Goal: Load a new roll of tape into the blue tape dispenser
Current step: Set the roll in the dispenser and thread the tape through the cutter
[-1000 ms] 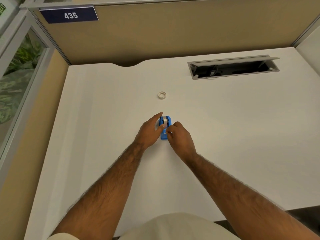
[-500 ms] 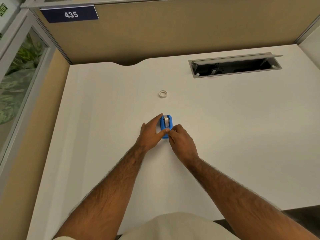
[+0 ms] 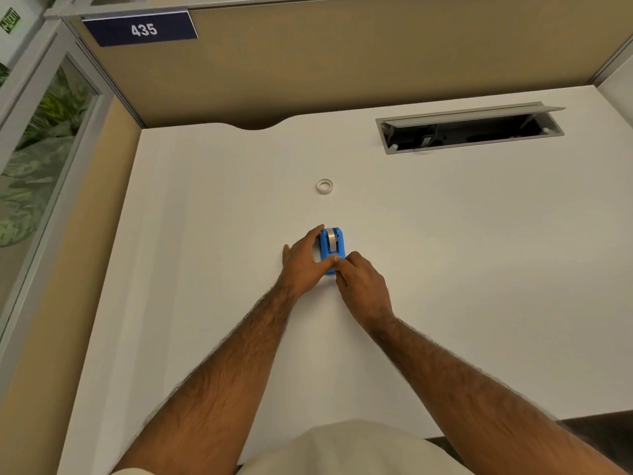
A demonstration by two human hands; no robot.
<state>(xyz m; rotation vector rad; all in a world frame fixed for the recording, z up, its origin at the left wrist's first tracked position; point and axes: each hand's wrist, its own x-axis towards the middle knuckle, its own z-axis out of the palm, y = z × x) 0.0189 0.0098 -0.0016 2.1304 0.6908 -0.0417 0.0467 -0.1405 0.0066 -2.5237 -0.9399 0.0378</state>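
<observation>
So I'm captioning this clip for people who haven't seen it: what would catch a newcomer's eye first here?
The blue tape dispenser at mid-desk stands out, a roll seated in it, with the left hand cupping its side and the right hand pinching at its near end. Just beyond lies a small loose tape ring flat on the white desk. Far right, an open cable hatch breaks the surface.
</observation>
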